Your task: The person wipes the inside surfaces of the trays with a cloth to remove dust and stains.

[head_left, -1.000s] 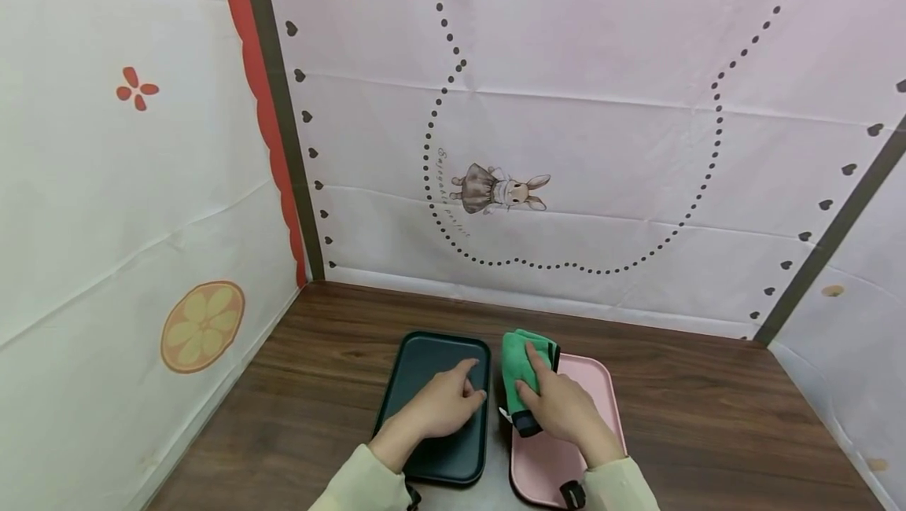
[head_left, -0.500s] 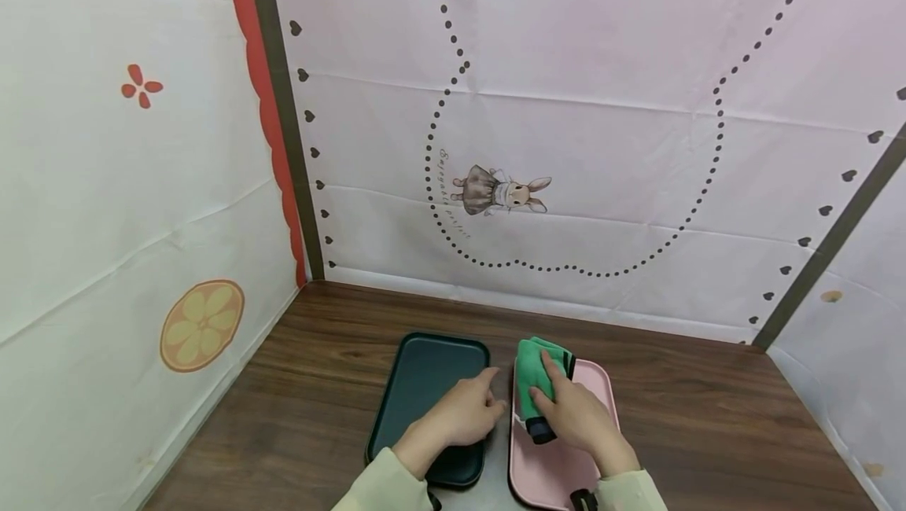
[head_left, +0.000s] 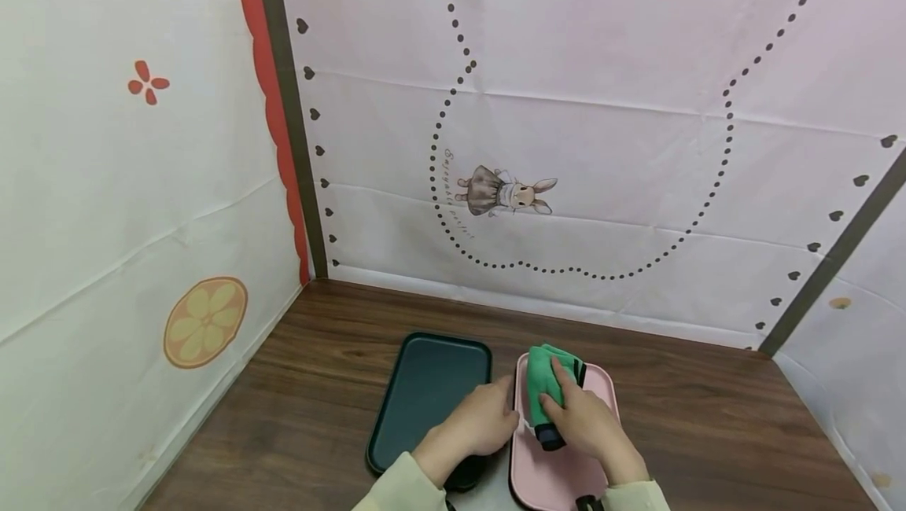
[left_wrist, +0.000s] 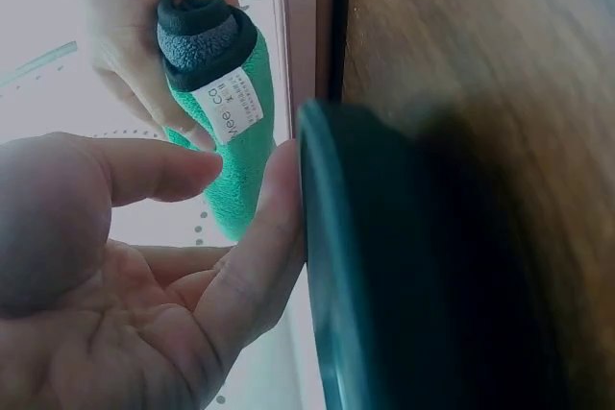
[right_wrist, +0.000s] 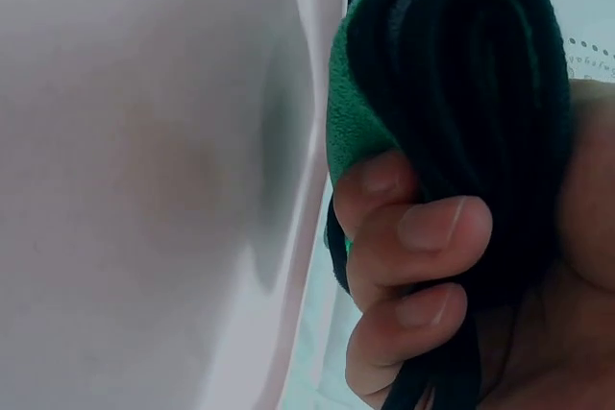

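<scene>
Grips in the right hand a folded, fuzzy green cloth with dark edging, with fingers curled round the dark near end; holds this bundle over the far half of a pale pink, rectangular tray with rounded corners, nearer the left rim; cannot tell about contact between cloth and tray; shows toward the left wrist a white fabric tag with printed letters on the cloth; extends the left hand across the right edge of a dark green, rectangular tray with rounded corners; holds nothing there, with thumb and fingers parted and loosely bent, just beside the cloth; cannot tell about contact between left fingers and dark green rim; has both trays side by side on a brown, wood-grained tabletop; faces a pale fabric backdrop with a rabbit print.
</scene>
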The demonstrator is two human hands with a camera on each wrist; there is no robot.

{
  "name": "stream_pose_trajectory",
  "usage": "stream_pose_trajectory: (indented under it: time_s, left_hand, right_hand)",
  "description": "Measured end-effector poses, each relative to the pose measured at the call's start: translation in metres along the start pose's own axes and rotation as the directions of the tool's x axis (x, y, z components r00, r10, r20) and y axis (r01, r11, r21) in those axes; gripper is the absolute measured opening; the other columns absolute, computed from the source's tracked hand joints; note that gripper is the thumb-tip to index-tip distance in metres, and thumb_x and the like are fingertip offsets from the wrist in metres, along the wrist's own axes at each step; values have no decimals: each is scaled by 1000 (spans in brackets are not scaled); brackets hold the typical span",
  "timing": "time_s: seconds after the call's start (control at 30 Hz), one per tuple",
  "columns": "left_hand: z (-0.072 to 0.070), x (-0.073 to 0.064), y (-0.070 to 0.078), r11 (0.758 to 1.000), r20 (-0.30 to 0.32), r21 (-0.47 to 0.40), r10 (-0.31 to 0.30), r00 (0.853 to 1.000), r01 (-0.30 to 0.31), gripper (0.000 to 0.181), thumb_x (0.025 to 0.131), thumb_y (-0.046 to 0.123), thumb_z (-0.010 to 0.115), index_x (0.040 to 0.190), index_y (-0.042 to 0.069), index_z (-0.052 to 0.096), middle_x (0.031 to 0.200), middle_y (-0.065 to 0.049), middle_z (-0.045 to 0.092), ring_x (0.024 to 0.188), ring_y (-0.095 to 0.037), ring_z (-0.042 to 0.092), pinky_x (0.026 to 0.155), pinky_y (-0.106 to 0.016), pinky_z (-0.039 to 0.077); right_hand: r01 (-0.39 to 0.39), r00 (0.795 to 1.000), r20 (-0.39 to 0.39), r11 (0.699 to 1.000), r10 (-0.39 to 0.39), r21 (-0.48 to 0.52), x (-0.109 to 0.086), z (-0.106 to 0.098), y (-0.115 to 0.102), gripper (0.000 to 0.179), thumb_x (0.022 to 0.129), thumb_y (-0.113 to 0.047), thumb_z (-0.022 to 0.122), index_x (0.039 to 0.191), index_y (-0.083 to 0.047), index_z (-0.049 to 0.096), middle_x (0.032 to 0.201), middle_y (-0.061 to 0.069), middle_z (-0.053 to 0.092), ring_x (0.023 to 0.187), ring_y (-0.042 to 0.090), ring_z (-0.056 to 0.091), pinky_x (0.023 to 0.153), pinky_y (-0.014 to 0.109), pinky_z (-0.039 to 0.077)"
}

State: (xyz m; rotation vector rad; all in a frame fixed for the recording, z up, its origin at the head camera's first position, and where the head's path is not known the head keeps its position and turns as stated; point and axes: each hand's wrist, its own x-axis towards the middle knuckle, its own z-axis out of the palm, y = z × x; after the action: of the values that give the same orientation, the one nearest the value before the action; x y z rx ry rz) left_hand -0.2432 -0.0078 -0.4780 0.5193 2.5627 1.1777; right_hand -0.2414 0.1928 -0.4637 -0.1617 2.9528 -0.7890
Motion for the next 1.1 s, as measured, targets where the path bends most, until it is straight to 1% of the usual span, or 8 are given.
stream_pose_trajectory:
  time_s: [0.13, 0.2, 0.3, 0.43, 0.53, 0.77, 0.93, 1.1]
  left_hand:
    - [3, 1, 5, 996, -25, 81, 44, 999, -42, 52, 100, 13, 61, 149, -2, 50, 94, -10, 74, 88, -22, 73, 78, -40, 59]
    - [6, 2, 6, 991, -31, 115, 66, 997, -62, 46, 99, 11, 63, 143, 0, 56, 109, -13, 74, 103, -25, 73, 84, -44, 60]
    - [10, 4, 7, 983, -26, 173, 66, 998, -60, 43, 98, 11, 64, 139, -1, 59, 122, -18, 72, 112, -30, 71, 88, -47, 59]
    - [13, 6, 12, 974, -19, 229, 9, 1000, -5, 55, 98, 14, 66, 145, -9, 51, 134, -26, 65, 125, -39, 65, 99, -55, 55]
    - [15, 7, 15, 970, -12, 239, -40, 999, 42, 61, 98, 16, 66, 149, -10, 46, 137, -29, 63, 126, -41, 64, 101, -55, 54]
    - [22, 9, 15, 951, 19, 297, -94, 995, 84, 62, 100, 16, 61, 153, -9, 41, 131, -29, 67, 115, -35, 71, 93, -48, 58]
    - [23, 7, 18, 958, 22, 270, -108, 994, 99, 64, 96, 5, 61, 154, -12, 38, 117, -31, 70, 79, -27, 75, 63, -36, 58]
    - [24, 5, 20, 966, 6, 208, -161, 987, 157, 70, 95, 1, 62, 156, -12, 32, 130, -37, 62, 46, -18, 65, 43, -29, 48]
  right_hand:
    - [-9, 1000, 12, 1000, 9, -12, -2, 0, 1, 70, 104, -36, 61, 162, -9, 35, 104, 18, 75, 78, 19, 65, 69, 43, 52]
    - [-19, 1000, 19, 1000, 19, -14, -3, -1, 2, 70, 104, -37, 61, 163, -9, 34, 101, 17, 75, 76, 18, 64, 68, 42, 51]
    - [-32, 999, 28, 999, 32, -25, -4, -1, 3, 70, 104, -38, 61, 163, -10, 34, 102, 16, 75, 77, 19, 64, 68, 42, 51]
    - [-53, 998, 40, 998, 55, -46, -4, -2, 5, 70, 104, -39, 61, 163, -12, 35, 114, 20, 74, 86, 22, 67, 70, 48, 52]
    - [-69, 996, 49, 996, 72, -62, -4, -4, 9, 70, 104, -40, 60, 163, -14, 35, 126, 23, 71, 98, 29, 71, 74, 54, 53]
    - [-82, 994, 65, 992, 88, -93, -3, -7, 15, 69, 103, -42, 60, 162, -14, 37, 133, 26, 67, 109, 42, 70, 80, 62, 53]
    - [-100, 991, 72, 988, 109, -119, -3, -7, 17, 71, 102, -46, 60, 162, -16, 36, 129, 27, 69, 105, 43, 71, 79, 62, 53]
    - [-118, 988, 83, 985, 129, -126, -4, -6, 17, 73, 102, -48, 60, 163, -18, 35, 128, 27, 69, 105, 45, 71, 79, 63, 53]
